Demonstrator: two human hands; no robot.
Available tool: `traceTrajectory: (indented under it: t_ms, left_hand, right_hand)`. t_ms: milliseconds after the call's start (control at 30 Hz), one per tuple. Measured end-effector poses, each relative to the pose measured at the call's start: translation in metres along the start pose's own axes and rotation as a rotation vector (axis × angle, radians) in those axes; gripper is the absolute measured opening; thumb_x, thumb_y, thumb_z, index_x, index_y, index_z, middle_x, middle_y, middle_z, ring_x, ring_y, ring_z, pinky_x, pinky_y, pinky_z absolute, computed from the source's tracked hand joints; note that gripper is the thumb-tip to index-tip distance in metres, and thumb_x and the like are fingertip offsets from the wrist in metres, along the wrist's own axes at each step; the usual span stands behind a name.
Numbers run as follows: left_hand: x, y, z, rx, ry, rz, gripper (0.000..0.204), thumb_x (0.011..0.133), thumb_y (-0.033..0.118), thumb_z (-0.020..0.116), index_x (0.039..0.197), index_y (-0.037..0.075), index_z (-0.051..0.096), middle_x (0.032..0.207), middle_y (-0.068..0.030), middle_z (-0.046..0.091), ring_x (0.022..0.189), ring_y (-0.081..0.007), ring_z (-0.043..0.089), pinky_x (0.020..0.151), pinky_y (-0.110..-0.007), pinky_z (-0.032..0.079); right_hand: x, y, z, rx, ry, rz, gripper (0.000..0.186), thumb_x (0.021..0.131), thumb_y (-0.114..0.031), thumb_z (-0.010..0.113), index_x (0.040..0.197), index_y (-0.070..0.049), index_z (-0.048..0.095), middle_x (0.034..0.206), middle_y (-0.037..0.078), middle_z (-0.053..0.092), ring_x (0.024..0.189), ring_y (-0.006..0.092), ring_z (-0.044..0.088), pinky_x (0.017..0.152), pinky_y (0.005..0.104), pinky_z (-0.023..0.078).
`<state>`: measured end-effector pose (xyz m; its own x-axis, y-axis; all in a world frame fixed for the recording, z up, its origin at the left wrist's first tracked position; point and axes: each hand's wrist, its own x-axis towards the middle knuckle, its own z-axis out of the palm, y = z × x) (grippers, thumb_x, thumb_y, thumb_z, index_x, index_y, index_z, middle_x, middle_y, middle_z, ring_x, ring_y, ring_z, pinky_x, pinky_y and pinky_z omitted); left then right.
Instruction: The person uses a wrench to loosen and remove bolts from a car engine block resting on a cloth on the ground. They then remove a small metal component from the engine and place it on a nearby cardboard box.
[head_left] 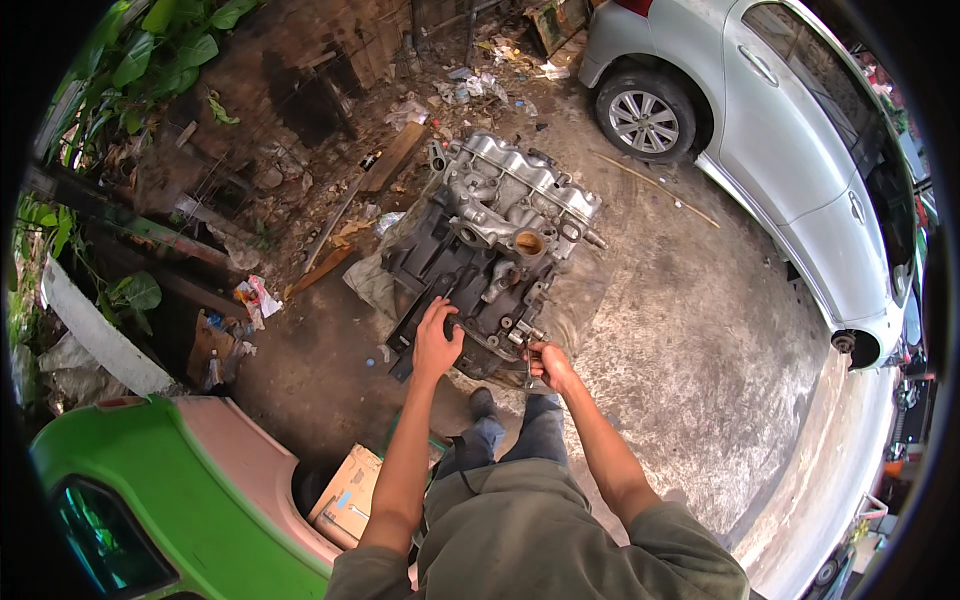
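Down on the concrete floor point(690, 300) sits an engine block point(480, 270), resting on a dirty cloth point(372, 285) just ahead of the person's feet. Its long axis runs from the near left up toward the far right of the view, with the pale aluminium cylinder head point(520, 185) at the far end and the darker, greasy block at the near end, closest to the person.

Both forearms reach forward from the lower edge. The left hand point(437, 340) lies flat on the near left face of the block, palm down, fingers spread and slightly curled over the metal, gripping nothing. The right hand point(549, 362) is at the near right corner of the block, fingers closed round a small metal tool point(527, 368) whose end hangs downward; its kind is too small to tell. The right elbow is bent outward, the left arm nearly straight.

A silver car point(800, 130) stands to the right, well apart from the engine. A green and pink vehicle panel point(180, 490) fills the lower left, with a cardboard box point(348, 495) beside it. Scrap wood and litter point(380, 170) lie beyond the engine near leafy plants point(110, 70).
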<state>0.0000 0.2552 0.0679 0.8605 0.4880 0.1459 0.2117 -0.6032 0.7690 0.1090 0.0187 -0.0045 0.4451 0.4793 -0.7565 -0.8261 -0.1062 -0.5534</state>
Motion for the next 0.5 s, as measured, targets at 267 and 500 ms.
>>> traceTrajectory:
  t_ms: [267,500]
  left_hand:
    - [0.001,-0.004,-0.001,-0.002,-0.037,-0.029,0.022,0.085,0.007,0.062,0.107,0.001,0.064,0.133,-0.0191,0.058,0.134,-0.0393,0.048,0.108,-0.049,0.045]
    - [0.001,-0.001,-0.001,-0.02,0.002,-0.014,0.021,0.082,0.003,0.063,0.103,0.001,0.065,0.126,-0.0184,0.063,0.131,-0.0385,0.052,0.106,-0.048,0.045]
  right_hand:
    - [-0.005,-0.009,0.007,0.082,0.086,0.073,0.023,0.1,-0.01,0.042,0.106,0.004,0.06,0.078,0.005,0.057,0.048,0.007,0.029,0.04,0.0226,0.023]
    - [-0.007,-0.022,-0.001,0.043,0.015,0.106,0.03,0.102,-0.012,0.042,0.115,0.007,0.061,0.077,0.003,0.057,0.046,0.0059,0.025,0.039,0.023,0.021]
